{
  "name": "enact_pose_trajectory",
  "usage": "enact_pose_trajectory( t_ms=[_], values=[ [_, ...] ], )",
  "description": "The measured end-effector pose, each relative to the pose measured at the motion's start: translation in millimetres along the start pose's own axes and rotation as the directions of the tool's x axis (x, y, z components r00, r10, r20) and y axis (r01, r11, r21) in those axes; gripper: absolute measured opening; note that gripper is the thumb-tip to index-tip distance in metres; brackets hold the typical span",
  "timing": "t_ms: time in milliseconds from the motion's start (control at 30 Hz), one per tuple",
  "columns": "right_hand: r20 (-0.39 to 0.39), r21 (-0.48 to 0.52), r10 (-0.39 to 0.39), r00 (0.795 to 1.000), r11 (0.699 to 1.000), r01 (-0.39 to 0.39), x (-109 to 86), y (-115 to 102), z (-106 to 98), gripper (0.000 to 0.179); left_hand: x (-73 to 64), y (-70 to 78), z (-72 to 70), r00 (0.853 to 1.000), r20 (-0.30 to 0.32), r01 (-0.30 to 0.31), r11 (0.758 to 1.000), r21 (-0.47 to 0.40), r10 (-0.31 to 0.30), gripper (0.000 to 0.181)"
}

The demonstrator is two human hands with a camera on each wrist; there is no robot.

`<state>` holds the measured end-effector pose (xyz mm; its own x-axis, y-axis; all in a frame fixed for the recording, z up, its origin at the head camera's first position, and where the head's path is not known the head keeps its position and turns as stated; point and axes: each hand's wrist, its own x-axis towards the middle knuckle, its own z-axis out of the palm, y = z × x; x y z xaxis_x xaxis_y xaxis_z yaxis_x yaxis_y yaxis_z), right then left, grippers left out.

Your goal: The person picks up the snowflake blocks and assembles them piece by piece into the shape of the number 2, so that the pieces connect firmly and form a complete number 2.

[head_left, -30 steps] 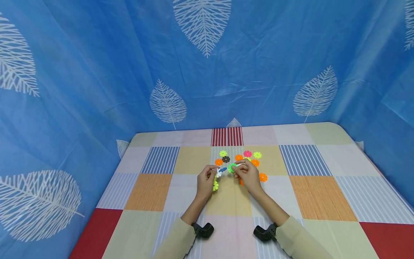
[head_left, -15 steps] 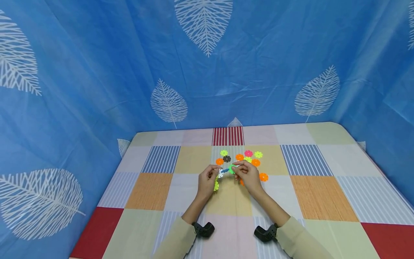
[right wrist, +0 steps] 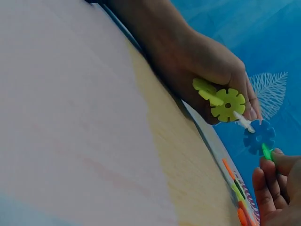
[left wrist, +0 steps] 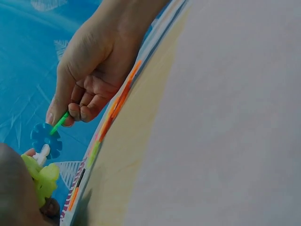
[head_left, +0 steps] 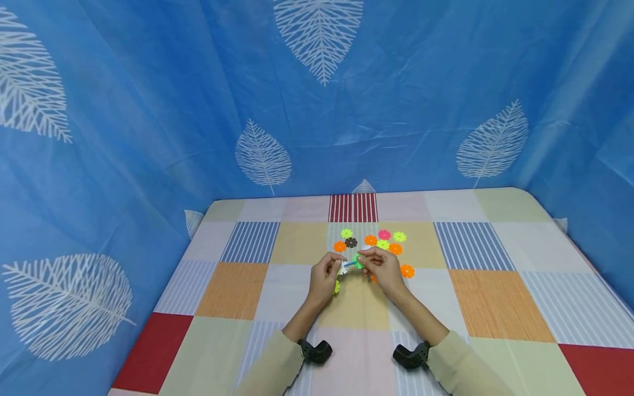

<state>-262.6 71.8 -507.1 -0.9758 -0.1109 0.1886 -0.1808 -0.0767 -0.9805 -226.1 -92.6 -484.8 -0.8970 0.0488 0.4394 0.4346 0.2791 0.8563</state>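
Note:
Above the patchwork cloth, my left hand [head_left: 323,278] holds a chain of notched plastic discs. In the right wrist view the chain shows yellow-green discs [right wrist: 227,106] at the fingers, a white disc [right wrist: 244,122] seen edge-on, and a blue disc [right wrist: 259,137] at the far end. My right hand [head_left: 388,270] pinches a green disc [right wrist: 267,152] between thumb and fingers. Its edge meets the rim of the blue disc in the left wrist view; how deep the notches sit cannot be told. The left fingertips are partly hidden behind the yellow-green discs.
Loose flower-shaped discs lie just beyond the hands: a black disc [head_left: 351,242], a pink disc [head_left: 384,235], and several orange and yellow-green ones. One orange disc [head_left: 407,270] lies right of the right hand. A blue leaf-print curtain [head_left: 396,110] hangs behind the table.
The hands have drawn closer together. The blue disc, at first apart from the green one, now touches it and looks turned more edge-on. The head view has shifted slightly.

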Motion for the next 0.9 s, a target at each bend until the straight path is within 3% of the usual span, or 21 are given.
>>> enact_pose_trajectory(
  t_ms=[67, 167, 233, 267, 333, 400, 433, 533, 600, 700, 800, 900],
  values=[
    [-0.01, -0.012, -0.001, 1.0, 1.0, 0.001, 1.2, -0.6, 0.9, 0.021, -0.7, 1.4, 0.3, 1.0, -0.029, 0.002, 1.0, 0.012, -0.002, 0.01],
    [-0.05, -0.113, -0.051, 0.997, 0.993, 0.045, 6.7, 1.9, 5.2, 0.024, -1.1, 3.9, 1.4, 0.989, -0.148, -0.005, 0.999, 0.042, 0.011, 0.01],
    [-0.097, -0.256, -0.127, 0.987, 0.962, 0.099, 13.2, 5.6, 8.9, 0.025, -0.7, 5.5, 2.8, 0.965, -0.263, -0.004, 0.998, 0.064, 0.02, 0.01],
    [-0.112, -0.354, -0.175, 0.978, 0.927, 0.126, 16.9, 7.3, 10.9, 0.026, -0.2, 6.1, 3.7, 0.947, -0.32, -0.001, 0.997, 0.074, 0.025, 0.01],
    [-0.111, -0.557, -0.256, 0.96, 0.816, 0.153, 25.4, 12.2, 14.9, 0.028, 0.6, 6.8, 5.4, 0.909, -0.417, 0.019, 0.997, 0.08, 0.016, 0.011],
    [-0.068, -0.733, -0.287, 0.956, 0.664, 0.147, 34.6, 16.6, 19.6, 0.035, 1.5, 6.9, 6.2, 0.877, -0.48, 0.043, 0.997, 0.071, -0.004, 0.012],
    [-0.035, -0.798, -0.279, 0.96, 0.586, 0.142, 39.3, 18.5, 22.4, 0.041, 1.9, 6.7, 6.2, 0.868, -0.496, 0.053, 0.997, 0.063, -0.015, 0.013],
    [0.076, -0.917, -0.178, 0.981, 0.375, 0.139, 51.6, 24.1, 31.5, 0.056, 3.0, 5.4, 5.4, 0.861, -0.506, 0.077, 0.996, 0.036, -0.048, 0.014],
    [0.122, -0.948, -0.09, 0.988, 0.285, 0.143, 56.2, 26.0, 35.3, 0.058, 3.2, 4.3, 4.6, 0.871, -0.485, 0.091, 0.996, 0.0, -0.079, 0.014],
    [0.165, -0.958, -0.003, 0.986, 0.236, 0.161, 57.0, 26.8, 31.0, 0.054, 3.4, 2.5, 4.6, 0.897, -0.407, 0.133, 0.984, -0.121, -0.171, 0.015],
    [0.177, -0.959, 0.026, 0.984, 0.231, 0.166, 53.2, 24.9, 14.0, 0.051, 4.2, 1.9, 5.9, 0.91, -0.301, 0.204, 0.94, -0.273, -0.285, 0.016],
    [0.193, -0.955, 0.029, 0.981, 0.235, 0.181, 49.0, 22.3, -10.2, 0.05, 5.5, 2.6, 6.2, 0.914, -0.225, 0.251, 0.907, -0.339, -0.337, 0.017]
  ],
)
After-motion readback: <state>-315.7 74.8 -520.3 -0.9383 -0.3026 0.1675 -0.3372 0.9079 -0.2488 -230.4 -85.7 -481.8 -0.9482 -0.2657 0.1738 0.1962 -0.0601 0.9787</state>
